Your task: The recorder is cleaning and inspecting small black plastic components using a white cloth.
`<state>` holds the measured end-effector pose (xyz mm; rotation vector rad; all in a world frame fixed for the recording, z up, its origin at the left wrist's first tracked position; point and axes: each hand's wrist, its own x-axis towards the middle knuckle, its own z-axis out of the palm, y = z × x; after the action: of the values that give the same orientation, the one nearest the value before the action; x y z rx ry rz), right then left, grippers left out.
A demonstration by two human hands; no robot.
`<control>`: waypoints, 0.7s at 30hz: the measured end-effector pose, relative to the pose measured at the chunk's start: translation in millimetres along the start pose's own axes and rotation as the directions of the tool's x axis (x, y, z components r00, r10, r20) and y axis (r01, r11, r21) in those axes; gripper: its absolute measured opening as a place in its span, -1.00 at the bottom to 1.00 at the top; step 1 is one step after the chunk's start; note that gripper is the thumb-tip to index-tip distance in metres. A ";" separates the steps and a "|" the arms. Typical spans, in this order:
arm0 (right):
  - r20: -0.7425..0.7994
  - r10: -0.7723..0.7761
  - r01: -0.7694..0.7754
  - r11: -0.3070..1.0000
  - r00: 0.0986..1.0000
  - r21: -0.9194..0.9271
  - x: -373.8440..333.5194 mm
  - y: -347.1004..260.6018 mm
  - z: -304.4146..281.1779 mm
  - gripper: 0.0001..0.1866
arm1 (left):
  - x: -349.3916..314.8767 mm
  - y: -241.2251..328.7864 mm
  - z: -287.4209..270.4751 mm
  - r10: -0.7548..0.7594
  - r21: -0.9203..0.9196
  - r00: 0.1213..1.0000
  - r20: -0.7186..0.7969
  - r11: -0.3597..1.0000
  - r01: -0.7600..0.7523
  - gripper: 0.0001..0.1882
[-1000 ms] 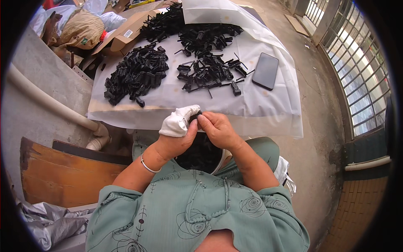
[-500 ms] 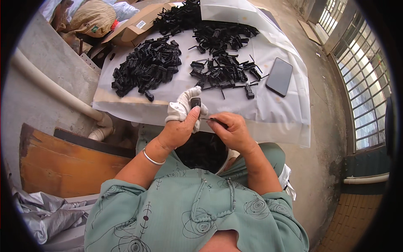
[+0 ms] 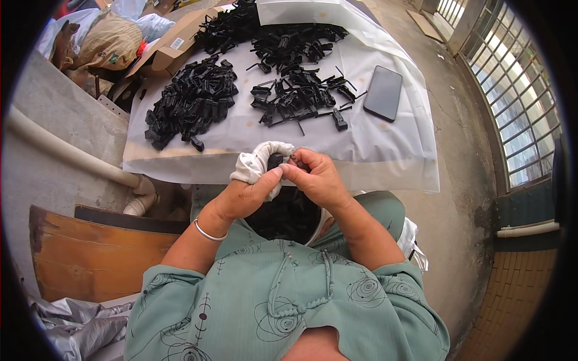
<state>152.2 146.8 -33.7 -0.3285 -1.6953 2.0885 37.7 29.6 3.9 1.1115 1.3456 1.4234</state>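
My left hand (image 3: 247,195), its fingers wrapped in a white cloth glove (image 3: 251,166), is closed round a small black plastic part (image 3: 275,160) that pokes up beside the thumb. My right hand (image 3: 319,180) presses in from the right, thumb and fingers pinched together at that part; what lies inside its grip is hidden. Below both hands, between my knees, a pale-rimmed bucket (image 3: 317,233) holds many black pieces (image 3: 283,216). On the table ahead lie a left heap of black plastic parts (image 3: 195,99) and a looser right heap with thin stems (image 3: 301,93).
White sheeting (image 3: 385,153) covers the table. A phone (image 3: 383,93) lies at its right, a cardboard box (image 3: 171,51) at its far left. More black parts (image 3: 226,27) are piled at the back. A pipe (image 3: 72,147) and a wooden board (image 3: 96,253) stand left; a barred window (image 3: 512,96) is right.
My right hand has moved in against the left, its fingertips now meeting the black part. The thin dark-handled tool it held is no longer visible. The whole view has shifted slightly.
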 end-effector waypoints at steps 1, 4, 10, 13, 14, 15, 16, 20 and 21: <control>-0.007 -0.046 0.046 0.996 0.999 -0.072 1.1 2.7 -0.1 -0.83 | 1.8 -1.7 0.7 0.016 0.078 0.999 -0.028 0.997 -0.014 -0.65; 0.042 -0.083 0.091 0.962 0.996 -0.257 0.3 -4.5 -5.7 -0.79 | 4.3 -5.9 -1.5 0.005 0.168 0.997 -0.078 0.986 0.008 -0.69; 0.155 -0.182 0.229 0.896 0.971 -0.381 3.7 0.3 -5.6 -0.73 | 7.5 -8.2 -3.0 0.089 0.326 0.988 -0.129 0.944 -0.043 -0.74; 0.134 -0.119 0.160 0.919 0.984 -0.361 4.4 -1.7 -4.4 -0.72 | 8.7 -10.0 0.2 0.188 0.498 0.977 -0.102 0.860 -0.113 -0.74; 0.163 -0.126 0.177 0.919 0.978 -0.352 4.4 -1.3 -2.6 -0.72 | 8.6 -8.7 0.8 0.188 0.552 0.978 -0.094 0.827 -0.106 -0.73; 0.112 -0.144 0.177 0.902 0.983 -0.394 1.9 0.1 -1.6 -0.72 | 9.8 -9.5 2.9 0.238 0.577 0.967 -0.089 0.804 -0.144 -0.73; 0.054 -0.164 0.171 0.882 0.985 -0.439 0.5 2.9 -1.8 -0.72 | 11.8 -10.7 5.1 0.227 0.585 0.970 -0.085 0.799 -0.136 -0.73; 0.044 -0.167 0.172 0.918 0.985 -0.358 2.7 13.0 2.5 -0.74 | 6.5 -9.3 -0.9 0.169 0.550 0.983 -0.076 0.829 -0.101 -0.70; 0.064 -0.170 0.182 0.917 0.983 -0.355 3.0 12.0 4.5 -0.74 | 3.3 -7.9 -4.5 0.177 0.556 0.980 -0.093 0.826 -0.096 -0.70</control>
<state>145.4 142.3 -44.1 -0.2407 -2.0459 1.6582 32.7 32.1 -3.9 1.5244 1.8853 1.2588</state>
